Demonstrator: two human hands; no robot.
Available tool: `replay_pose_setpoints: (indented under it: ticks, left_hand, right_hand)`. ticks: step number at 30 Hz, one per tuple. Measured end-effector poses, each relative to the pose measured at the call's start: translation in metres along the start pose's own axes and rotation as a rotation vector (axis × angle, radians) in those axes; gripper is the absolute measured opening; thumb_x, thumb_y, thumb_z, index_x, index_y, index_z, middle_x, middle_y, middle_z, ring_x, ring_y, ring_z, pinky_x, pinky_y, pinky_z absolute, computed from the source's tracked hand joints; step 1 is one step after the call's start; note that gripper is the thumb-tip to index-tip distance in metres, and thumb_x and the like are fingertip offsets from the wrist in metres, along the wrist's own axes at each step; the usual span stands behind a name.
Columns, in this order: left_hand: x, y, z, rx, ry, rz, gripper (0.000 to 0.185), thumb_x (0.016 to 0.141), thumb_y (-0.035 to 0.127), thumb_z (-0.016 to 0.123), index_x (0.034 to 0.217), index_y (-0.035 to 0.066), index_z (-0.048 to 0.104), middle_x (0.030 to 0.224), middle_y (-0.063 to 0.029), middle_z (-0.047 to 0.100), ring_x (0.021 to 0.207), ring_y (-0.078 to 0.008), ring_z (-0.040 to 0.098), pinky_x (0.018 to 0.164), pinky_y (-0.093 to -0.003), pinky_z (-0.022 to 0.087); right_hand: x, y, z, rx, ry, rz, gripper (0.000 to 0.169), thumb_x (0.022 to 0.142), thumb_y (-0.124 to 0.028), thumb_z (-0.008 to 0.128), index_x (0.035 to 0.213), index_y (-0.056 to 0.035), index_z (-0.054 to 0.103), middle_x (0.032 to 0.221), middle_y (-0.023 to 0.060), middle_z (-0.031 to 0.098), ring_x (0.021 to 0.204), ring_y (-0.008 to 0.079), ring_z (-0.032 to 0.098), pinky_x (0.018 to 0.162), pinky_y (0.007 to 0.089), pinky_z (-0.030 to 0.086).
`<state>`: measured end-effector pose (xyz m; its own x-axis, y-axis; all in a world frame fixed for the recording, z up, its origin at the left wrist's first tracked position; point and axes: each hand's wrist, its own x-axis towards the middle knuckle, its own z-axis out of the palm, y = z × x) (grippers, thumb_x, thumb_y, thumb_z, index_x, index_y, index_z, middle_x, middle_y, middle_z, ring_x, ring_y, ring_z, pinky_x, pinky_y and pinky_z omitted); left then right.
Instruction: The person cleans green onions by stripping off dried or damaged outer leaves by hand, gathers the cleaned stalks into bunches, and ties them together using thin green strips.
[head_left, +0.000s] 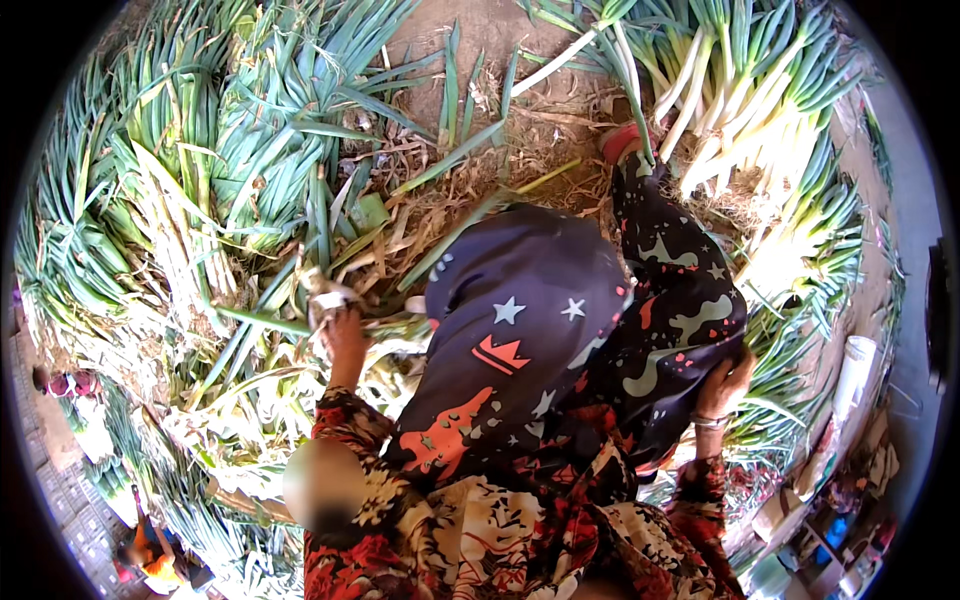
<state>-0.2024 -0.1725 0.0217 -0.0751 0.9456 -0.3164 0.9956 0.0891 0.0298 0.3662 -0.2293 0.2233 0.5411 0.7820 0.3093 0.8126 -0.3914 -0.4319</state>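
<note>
My left hand (345, 331) reaches down among loose green onion leaves and dry husks, to the left of my bent leg. Its fingers are at a pale, blurred thing (328, 294); I cannot tell whether they grip it. Against the outer side of my other leg, my right hand (726, 386) lies on the dark patterned trousers (679, 322), with nothing visible in it. A heap of untrimmed green onions (180, 150) spreads to the left. Green onions with clean white stems (739, 127) are piled at the upper right, roots towards my foot (626, 141).
Dry husks (420, 217) and cut leaves litter the bare soil (480, 34) ahead. Pale peeled leaves (255, 405) pile up at lower left. People (154, 559) are beyond, far lower left. A white rolled sack (853, 367) and household things (832, 536) stand at right.
</note>
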Motion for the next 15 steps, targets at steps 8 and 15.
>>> replay_pose_setpoints:
  ticks: [8,15]
  left_hand:
    - [0.008,-0.031,-0.028,-0.101,0.152,0.063,0.037,0.054,0.008,0.07,0.089,0.005,0.056,0.094,-0.0122,0.053,0.095,-0.0351,0.047,0.084,-0.0449,0.041]
    - [0.096,0.013,-0.099,-0.547,0.166,0.223,0.022,0.073,0.011,0.065,0.092,0.001,0.058,0.092,-0.0175,0.058,0.085,-0.0376,0.055,0.075,-0.0409,0.044]
  right_hand:
    - [0.048,-0.174,0.119,0.327,-0.426,-0.361,0.033,0.076,-0.01,0.06,0.108,-0.0022,0.052,0.111,0.0157,0.052,0.107,0.0322,0.048,0.092,0.04,0.037]
    - [0.133,-0.12,0.41,0.214,-0.435,-0.127,0.067,0.081,-0.054,0.04,0.125,-0.0037,0.04,0.118,0.0296,0.043,0.108,0.0493,0.039,0.094,0.0492,0.032]
